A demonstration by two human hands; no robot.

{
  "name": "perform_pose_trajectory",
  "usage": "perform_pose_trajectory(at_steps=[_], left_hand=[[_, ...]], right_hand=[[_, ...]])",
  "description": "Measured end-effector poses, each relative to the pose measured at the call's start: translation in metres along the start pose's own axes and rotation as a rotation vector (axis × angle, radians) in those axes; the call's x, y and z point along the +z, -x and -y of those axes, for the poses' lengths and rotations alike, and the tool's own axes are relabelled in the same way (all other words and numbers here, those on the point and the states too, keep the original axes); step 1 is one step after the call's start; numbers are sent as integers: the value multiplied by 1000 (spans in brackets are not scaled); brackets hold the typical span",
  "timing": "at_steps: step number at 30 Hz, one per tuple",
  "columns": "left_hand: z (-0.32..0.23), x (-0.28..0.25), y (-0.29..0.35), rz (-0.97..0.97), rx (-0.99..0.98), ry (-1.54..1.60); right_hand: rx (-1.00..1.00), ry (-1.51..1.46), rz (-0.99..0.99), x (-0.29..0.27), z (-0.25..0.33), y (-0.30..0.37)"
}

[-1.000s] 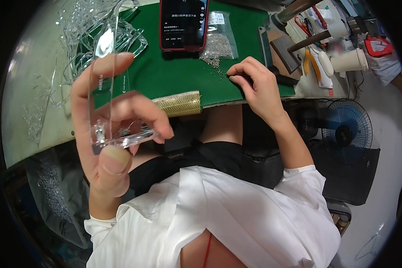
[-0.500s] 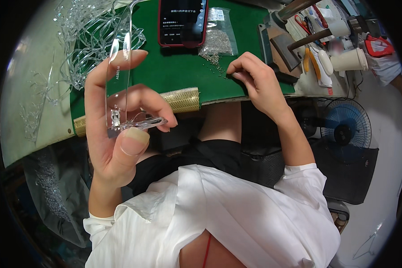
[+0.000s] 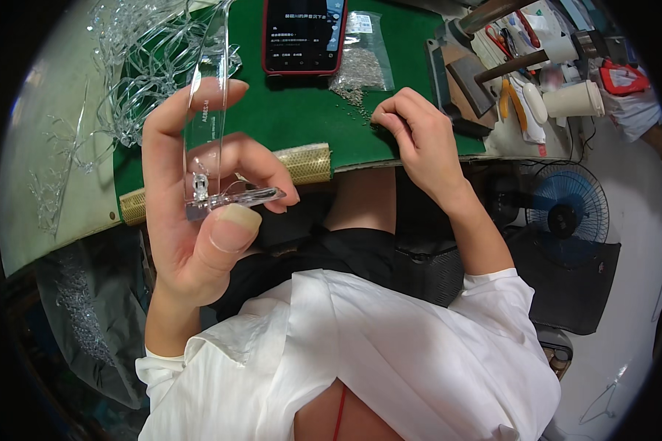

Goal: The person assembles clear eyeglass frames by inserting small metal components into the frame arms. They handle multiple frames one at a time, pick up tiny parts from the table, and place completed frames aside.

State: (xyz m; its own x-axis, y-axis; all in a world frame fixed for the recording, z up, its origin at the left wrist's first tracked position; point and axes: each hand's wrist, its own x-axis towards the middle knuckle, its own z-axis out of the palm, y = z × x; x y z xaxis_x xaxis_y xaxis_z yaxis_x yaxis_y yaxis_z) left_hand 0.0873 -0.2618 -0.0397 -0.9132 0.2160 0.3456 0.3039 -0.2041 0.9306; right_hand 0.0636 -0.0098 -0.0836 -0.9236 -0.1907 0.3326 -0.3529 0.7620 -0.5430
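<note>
Left hand (image 3: 180, 242) gripping clear spectacle frame (image 3: 205, 136) toward ten o'clock, likely light, stiff and slippery, best held by the hinge (image 3: 200, 186); right hand (image 3: 421, 143) toward two, beside tiny metal parts (image 3: 353, 96), grip unclear.

Mat (image 3: 294, 114) open, left hand (image 3: 180, 239) to right hand (image 3: 423, 141) | phone (image 3: 301, 37) blocks beyond | bench tool (image 3: 472, 95), right

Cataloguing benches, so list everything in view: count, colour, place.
table: one, pale, upper half
mat: one, green, table
phone: one, black, mat
pouch: one, clear, mat
bits: many, grey, mat
strip: one, clear, left
tangled pieces: many, clear, upper left
roll: one, gold, mat's edge
stand: one, dark, right
tools: several, mixed, right
cup: one, cream, right
fan: one, blue, right
sack: one, dark, lower left
shirt: one, white, torso
left grip: one, bare, holding strip
right grip: one, bare, beside bits
</note>
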Motion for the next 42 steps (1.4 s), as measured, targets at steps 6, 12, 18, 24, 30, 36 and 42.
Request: perform_pose_trajectory(at_steps=[6,12,18,24,30,36,42], left_hand=[[1,-1,-1,18,-36,-8],[0,-4,-1,60,-64,5],[0,-2,-2,44,-57,7],[4,-1,-1,17,-37,6],[2,1,0,-2,13,-35],[-1,1,-2,49,-1,-24],[3,28,-13,342,-45,17]], right_hand=[[80,29,-18,5,10,-1],[83,14,12,2,7,1],[8,17,46,-2,4,3],[-50,98,68,-1,7,2],[-183,246,52,3,7,4],[-125,110,62,2,1,5],[-213,-429,-74,-47,34,-17]])
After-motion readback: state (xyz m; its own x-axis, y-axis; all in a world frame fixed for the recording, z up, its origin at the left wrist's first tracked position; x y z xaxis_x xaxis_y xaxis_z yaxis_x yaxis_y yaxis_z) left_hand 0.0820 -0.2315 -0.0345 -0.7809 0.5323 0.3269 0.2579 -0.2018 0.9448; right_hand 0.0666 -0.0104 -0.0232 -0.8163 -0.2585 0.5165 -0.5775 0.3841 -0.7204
